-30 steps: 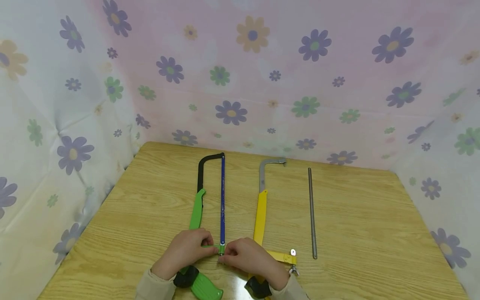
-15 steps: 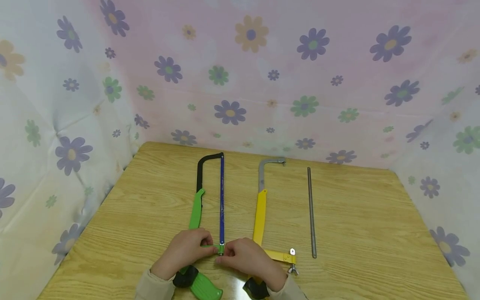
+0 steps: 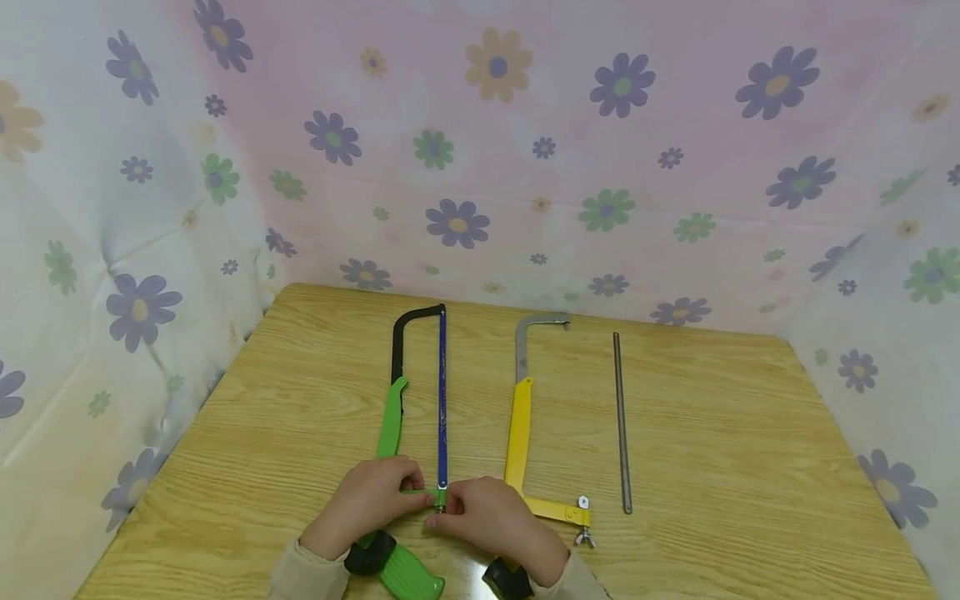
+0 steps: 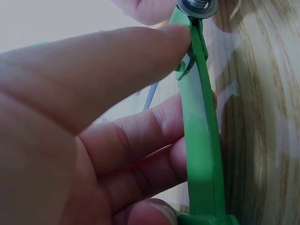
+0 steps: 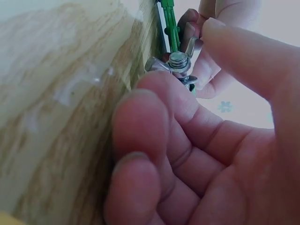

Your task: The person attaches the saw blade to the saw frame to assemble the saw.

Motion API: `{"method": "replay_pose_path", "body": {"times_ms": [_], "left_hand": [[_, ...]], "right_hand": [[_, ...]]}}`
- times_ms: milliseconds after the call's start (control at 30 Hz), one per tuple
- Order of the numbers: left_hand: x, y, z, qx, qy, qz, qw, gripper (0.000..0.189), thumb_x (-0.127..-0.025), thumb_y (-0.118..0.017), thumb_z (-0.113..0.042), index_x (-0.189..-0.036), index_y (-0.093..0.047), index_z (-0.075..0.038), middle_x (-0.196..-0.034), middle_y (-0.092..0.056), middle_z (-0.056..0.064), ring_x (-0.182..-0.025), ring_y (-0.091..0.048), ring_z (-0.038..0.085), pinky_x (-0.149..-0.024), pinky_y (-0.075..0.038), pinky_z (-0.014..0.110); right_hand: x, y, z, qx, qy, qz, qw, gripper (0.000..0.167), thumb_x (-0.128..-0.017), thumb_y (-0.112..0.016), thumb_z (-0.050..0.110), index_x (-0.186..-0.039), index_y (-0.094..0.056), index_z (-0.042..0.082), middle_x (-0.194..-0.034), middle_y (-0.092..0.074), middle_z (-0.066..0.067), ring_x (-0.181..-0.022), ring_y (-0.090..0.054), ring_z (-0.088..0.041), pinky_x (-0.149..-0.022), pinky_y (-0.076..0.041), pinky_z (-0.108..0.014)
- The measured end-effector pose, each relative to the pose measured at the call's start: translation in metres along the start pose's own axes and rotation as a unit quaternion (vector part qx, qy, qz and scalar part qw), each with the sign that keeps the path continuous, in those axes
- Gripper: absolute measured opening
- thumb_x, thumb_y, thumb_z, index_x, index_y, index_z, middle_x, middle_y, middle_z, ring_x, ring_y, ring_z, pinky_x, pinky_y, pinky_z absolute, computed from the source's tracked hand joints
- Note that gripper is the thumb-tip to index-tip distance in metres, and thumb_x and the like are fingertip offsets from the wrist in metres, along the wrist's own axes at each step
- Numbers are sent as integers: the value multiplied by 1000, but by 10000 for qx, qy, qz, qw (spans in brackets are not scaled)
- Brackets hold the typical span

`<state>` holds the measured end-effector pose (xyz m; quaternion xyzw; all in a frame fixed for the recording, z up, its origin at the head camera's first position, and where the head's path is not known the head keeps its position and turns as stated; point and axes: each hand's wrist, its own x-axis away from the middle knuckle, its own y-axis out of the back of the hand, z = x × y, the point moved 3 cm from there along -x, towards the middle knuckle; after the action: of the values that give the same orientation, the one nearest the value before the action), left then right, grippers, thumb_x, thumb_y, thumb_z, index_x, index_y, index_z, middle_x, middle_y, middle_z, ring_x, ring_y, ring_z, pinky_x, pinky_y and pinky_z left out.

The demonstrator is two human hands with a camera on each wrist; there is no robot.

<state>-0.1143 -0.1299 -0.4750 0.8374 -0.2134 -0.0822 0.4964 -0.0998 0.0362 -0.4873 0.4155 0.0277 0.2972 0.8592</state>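
A white and pink cloth printed with purple, green and orange flowers [image 3: 555, 92] stands around the back and sides of a light wood-grain worktop [image 3: 712, 433]. On the worktop, to the left, lies a hacksaw with a green and black metal frame [image 3: 390, 421], its ribbed green handle nearest the person. Beside it, to the right, lies a hacksaw with a yellow and grey metal frame [image 3: 517, 433], partly covered by the right hand [image 3: 495, 517]. A long, flat blue blade [image 3: 442, 392] spans the green saw from its black far end to its green near arm. A straight, narrow grey blade [image 3: 622, 425] lies apart, right of the yellow saw.

The left hand [image 3: 375, 500] has its grip closed on the green saw's near arm, thumb against fingers. The right hand's grip pinches a silvery metal wing nut [image 5: 180, 71] at that arm's end, around a threaded bolt [image 5: 178, 58]. A similar wing nut [image 3: 585, 538] sits at the yellow saw's near arm.
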Motion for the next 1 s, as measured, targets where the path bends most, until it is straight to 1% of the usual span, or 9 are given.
{"method": "replay_pose_path", "body": {"times_ms": [233,600,867,1000], "left_hand": [[0,0,0,33,10,52,10000,24,-76,-61,-51,-70,-59,-28,-63,-45,-18,-52,-41,0,-49,-34,23],[-1,1,0,17,1,45,10000,23,-76,-62,-50,-70,-58,-28,-62,-45,-19,-52,-41,0,-49,-34,22],[-1,0,0,-18,-10,21,10000,21,-76,-63,-49,-70,-58,-29,-62,-45,-19,-51,-41,0,-49,-34,22],[-1,-1,1,-26,-43,10,10000,22,-76,-62,-50,-70,-58,-29,-62,-45,-19,-51,-40,0,-49,-34,22]], "right_hand": [[1,1,2,163,-68,-59,9998,38,-78,-53,60,-61,-52,25,-52,-47,14,-45,-41,-3,-43,-32,-22],[0,1,3,149,-105,-57,9998,37,-79,-53,57,-61,-52,25,-51,-46,14,-45,-41,-3,-43,-32,-22],[-1,1,-1,169,171,68,9997,30,-83,-52,48,-64,-53,25,-55,-48,15,-47,-42,-3,-44,-34,-21],[-1,2,-3,92,317,128,9994,28,-84,-53,46,-65,-52,25,-55,-47,15,-46,-41,-2,-44,-33,-20]]}}
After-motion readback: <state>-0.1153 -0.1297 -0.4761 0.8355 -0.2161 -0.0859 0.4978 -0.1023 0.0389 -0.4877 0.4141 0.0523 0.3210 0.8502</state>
